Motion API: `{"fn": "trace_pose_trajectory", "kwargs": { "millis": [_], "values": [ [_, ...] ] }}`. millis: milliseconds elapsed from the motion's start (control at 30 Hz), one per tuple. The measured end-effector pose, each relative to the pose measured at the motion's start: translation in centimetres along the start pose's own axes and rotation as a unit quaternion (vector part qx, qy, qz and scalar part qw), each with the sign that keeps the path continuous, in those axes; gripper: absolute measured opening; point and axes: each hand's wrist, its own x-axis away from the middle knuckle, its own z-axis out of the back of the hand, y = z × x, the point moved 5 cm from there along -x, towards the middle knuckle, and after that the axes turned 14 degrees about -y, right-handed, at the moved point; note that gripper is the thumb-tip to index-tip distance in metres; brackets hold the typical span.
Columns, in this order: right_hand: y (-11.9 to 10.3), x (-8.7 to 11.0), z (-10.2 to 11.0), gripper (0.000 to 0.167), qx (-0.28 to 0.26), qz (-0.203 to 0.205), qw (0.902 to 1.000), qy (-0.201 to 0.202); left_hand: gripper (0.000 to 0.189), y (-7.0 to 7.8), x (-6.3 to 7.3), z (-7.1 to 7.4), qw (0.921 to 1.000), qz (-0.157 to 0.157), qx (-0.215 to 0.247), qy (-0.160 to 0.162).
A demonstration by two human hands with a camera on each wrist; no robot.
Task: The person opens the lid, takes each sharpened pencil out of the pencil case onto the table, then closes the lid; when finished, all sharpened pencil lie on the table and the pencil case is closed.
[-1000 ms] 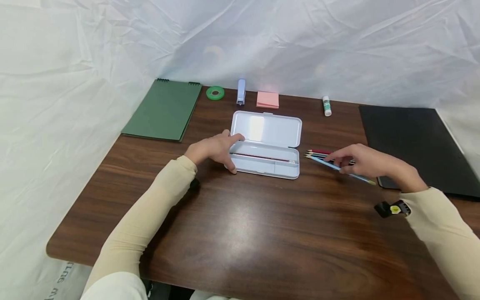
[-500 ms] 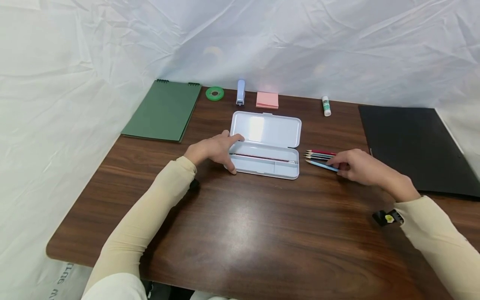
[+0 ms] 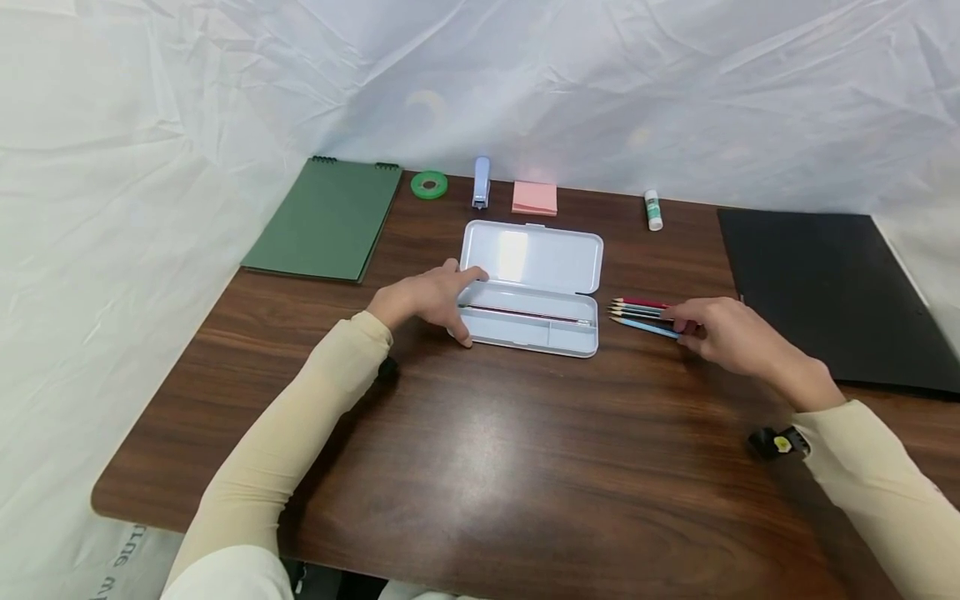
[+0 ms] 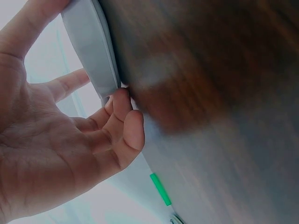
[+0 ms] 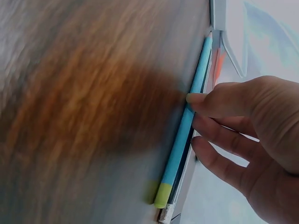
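Note:
A white pencil case (image 3: pixel 506 333) lies on the table with its lid (image 3: pixel 555 258) folded back. One dark red pencil (image 3: pixel 525 314) is in its tray. My left hand (image 3: pixel 431 298) grips the case's left end, thumb at the front corner; the left wrist view shows the fingers (image 4: pixel 122 105) curled at the case's edge. Right of the case, my right hand (image 3: pixel 723 332) pinches a light-blue pencil (image 5: pixel 180 140) with a yellow-green end. Beside it lie a red pencil (image 3: pixel 637 302) and darker pencils (image 3: pixel 633 314), their rear ends hidden under that hand in the head view.
Along the back stand or lie a green sketchbook (image 3: pixel 330 221), green tape (image 3: pixel 429 185), a stapler (image 3: pixel 482 182), pink sticky notes (image 3: pixel 535 198) and a glue stick (image 3: pixel 653 210). A black folder (image 3: pixel 832 292) lies at the right, close to my right hand.
The light-blue pencil has turned from a slant to lie nearly parallel beside the others. My right hand shifted slightly with it; my left hand has stayed on the case.

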Motion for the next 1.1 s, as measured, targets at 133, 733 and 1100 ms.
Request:
{"fn": "trace_pose_trajectory", "kwargs": {
  "millis": [133, 733, 1100],
  "values": [
    [0.19, -0.03, 0.00, 0.037, 0.013, 0.000, 0.9999, 0.010, 0.106, 0.01, -0.01, 0.01, 1.0000, 0.002, -0.002, 0.001],
    [0.52, -0.15, 0.07, 0.036, 0.040, -0.012, 0.9989, 0.020, 0.106, 0.00, 0.04, -0.09, 1.0000, -0.005, 0.000, -0.003],
    [0.80, -0.28, 0.15, 0.030, 0.051, -0.017, 0.9984, 0.016, 0.106, -0.08, 0.07, -0.02, 1.0000, -0.008, -0.002, 0.001]
  ]
}}
